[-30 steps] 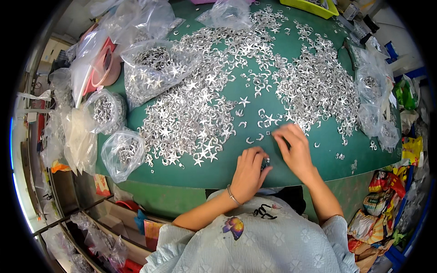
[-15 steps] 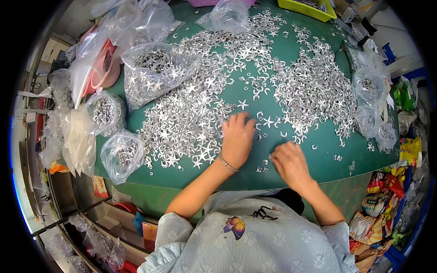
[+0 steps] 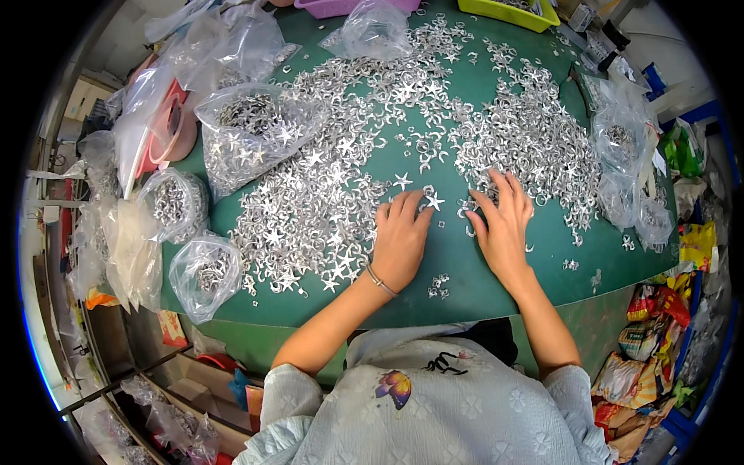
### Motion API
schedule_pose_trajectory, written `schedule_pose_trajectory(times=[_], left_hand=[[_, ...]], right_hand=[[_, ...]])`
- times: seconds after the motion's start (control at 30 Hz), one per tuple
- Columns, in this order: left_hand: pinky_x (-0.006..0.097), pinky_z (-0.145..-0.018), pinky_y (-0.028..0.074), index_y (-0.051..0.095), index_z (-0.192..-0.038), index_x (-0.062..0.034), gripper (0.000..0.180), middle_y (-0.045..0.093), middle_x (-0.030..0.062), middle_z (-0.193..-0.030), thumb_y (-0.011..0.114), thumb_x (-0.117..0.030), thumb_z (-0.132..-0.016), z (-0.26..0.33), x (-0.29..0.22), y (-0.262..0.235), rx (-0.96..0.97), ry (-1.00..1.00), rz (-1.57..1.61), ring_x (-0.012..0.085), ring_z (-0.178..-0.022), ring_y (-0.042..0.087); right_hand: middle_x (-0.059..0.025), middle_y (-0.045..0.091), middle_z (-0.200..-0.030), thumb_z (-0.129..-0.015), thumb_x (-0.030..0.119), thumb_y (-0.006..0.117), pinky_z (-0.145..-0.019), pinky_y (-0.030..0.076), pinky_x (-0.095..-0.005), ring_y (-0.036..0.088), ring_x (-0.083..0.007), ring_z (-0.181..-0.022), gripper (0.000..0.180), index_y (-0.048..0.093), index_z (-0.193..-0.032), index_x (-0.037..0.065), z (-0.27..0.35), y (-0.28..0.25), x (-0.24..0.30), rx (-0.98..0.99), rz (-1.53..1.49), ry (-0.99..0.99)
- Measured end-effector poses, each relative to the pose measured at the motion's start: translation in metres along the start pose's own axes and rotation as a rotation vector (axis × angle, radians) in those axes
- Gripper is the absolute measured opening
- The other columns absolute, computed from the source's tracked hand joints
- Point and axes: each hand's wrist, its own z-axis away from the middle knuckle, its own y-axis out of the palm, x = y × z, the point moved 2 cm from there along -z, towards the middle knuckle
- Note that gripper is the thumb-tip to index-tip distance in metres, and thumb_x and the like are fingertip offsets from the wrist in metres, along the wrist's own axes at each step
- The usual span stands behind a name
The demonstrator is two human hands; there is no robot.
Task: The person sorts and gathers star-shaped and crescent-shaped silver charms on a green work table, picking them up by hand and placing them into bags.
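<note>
Small silver metal pieces, stars and rings, lie spread over a green table [image 3: 465, 287]. A dense pile of stars [image 3: 310, 209] covers the left part; a pile of rings [image 3: 535, 147] covers the right. My left hand [image 3: 401, 240] rests flat at the star pile's right edge, fingertips next to a single star [image 3: 434, 201]. My right hand [image 3: 504, 225] lies flat with fingers spread at the lower edge of the ring pile. Neither hand holds anything. A thin bracelet [image 3: 380, 280] sits on my left wrist.
Clear plastic bags of metal pieces [image 3: 248, 132] [image 3: 203, 271] [image 3: 174, 203] line the table's left side, and more bags [image 3: 620, 155] stand at the right. A yellow tray [image 3: 508, 12] and a purple tray [image 3: 341, 8] sit at the far edge. Snack packets [image 3: 659, 310] lie right of the table.
Both hands have moved away from the table's near edge. The left hand went up into the star pile, then right; the right hand slid back up to the ring pile.
</note>
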Motion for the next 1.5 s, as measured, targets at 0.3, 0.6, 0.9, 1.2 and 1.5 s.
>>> schedule_pose_trajectory(times=[0.3, 0.6, 0.9, 1.2, 1.5], left_hand=[[0.04, -0.089, 0.038, 0.06, -0.112, -0.0046, 0.034, 0.056, 0.0104, -0.117, 0.065, 0.0, -0.079, 0.003, -0.011, -0.012, -0.003, -0.079, 0.164, 0.0293, -0.106, 0.053], [0.039, -0.088, 0.04, 0.06, -0.114, -0.0041, 0.035, 0.058, 0.0099, -0.114, 0.064, 0.001, -0.08, 0.012, -0.016, -0.015, 0.037, -0.15, 0.249, 0.0287, -0.103, 0.055], [0.045, -0.103, 0.039, 0.057, -0.12, -0.0002, 0.038, 0.053, 0.0165, -0.129, 0.065, -0.003, -0.082, 0.033, -0.045, -0.003, 0.181, 0.031, 0.515, 0.0352, -0.123, 0.049], [0.047, -0.107, 0.038, 0.06, -0.114, 0.0044, 0.037, 0.047, 0.0194, -0.136, 0.062, 0.003, -0.077, 0.064, -0.052, -0.004, 0.389, 0.208, 0.46, 0.0372, -0.131, 0.042], [0.05, -0.108, 0.037, 0.062, -0.111, 0.0033, 0.036, 0.049, 0.0196, -0.135, 0.059, 0.008, -0.075, 0.065, -0.052, -0.01, 0.376, 0.242, 0.458, 0.0383, -0.131, 0.043]], right_hand=[[-0.0101, 0.053, -0.124, -0.075, 0.007, 0.07, -0.099, 0.03, -0.0509, 0.046, -0.0325, -0.121, 0.023, 0.065, -0.097, 0.006, 0.028, -0.013, 0.017, 0.097, -0.105, -0.147], [-0.0077, 0.064, -0.084, -0.077, -0.004, 0.068, -0.08, 0.042, -0.0345, 0.059, -0.0265, -0.084, 0.025, 0.066, -0.101, 0.004, 0.022, -0.016, -0.002, 0.012, -0.667, 0.364], [-0.0136, 0.058, -0.115, -0.078, 0.007, 0.069, -0.091, 0.039, -0.0409, 0.052, -0.032, -0.106, 0.028, 0.063, -0.105, 0.0, 0.039, -0.038, -0.007, -0.032, -0.266, 0.148], [-0.0337, 0.006, -0.151, -0.082, 0.016, 0.069, -0.109, 0.015, -0.0603, 0.009, -0.0547, -0.138, 0.08, 0.024, -0.144, -0.006, 0.016, 0.023, 0.01, -0.052, -0.239, 0.263], [-0.0247, 0.013, -0.154, -0.083, 0.009, 0.063, -0.111, 0.012, -0.0617, 0.004, -0.0498, -0.142, 0.058, 0.04, -0.134, -0.005, -0.047, 0.074, 0.039, -0.029, -0.43, 0.041]])
